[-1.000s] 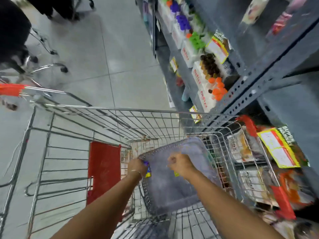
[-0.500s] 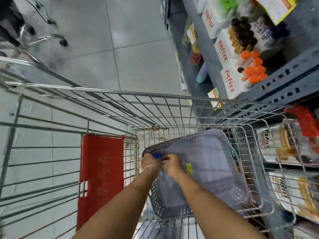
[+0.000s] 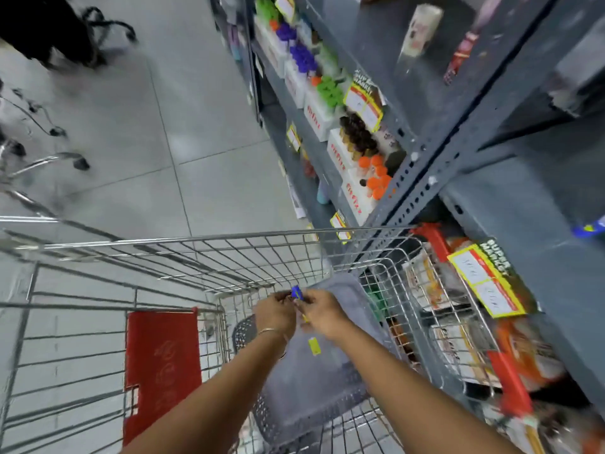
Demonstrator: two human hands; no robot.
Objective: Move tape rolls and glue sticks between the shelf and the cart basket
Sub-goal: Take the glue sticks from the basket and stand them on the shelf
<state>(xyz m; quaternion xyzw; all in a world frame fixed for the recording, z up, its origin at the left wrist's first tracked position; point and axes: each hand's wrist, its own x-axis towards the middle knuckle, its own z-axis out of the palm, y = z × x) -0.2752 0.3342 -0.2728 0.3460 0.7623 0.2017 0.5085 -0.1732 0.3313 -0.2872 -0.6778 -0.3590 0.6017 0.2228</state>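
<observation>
My left hand (image 3: pixel 276 312) and my right hand (image 3: pixel 322 311) meet above the grey perforated basket (image 3: pixel 307 398) that sits in the wire cart (image 3: pixel 209 257). Both hands pinch a small blue and yellow item (image 3: pixel 297 292), most likely a glue stick, though it is too blurred to be sure. A small yellow sticker (image 3: pixel 314 346) shows on the basket floor. The grey metal shelf (image 3: pixel 422 165) stands to the right of the cart, and a blue and yellow item (image 3: pixel 589 228) lies on its board at the far right.
White boxes of bottles with orange (image 3: pixel 375 178), brown, green (image 3: pixel 329 90) and purple caps line the shelf. Yellow price tags (image 3: pixel 487 283) hang on its edges. The cart has a red child-seat flap (image 3: pixel 162 365). Another cart and a person in dark clothes stand at the far left.
My hands came together from apart on the basket rim and lifted slightly with the small blue item between them. The camera has tilted up, showing more of the shelf.
</observation>
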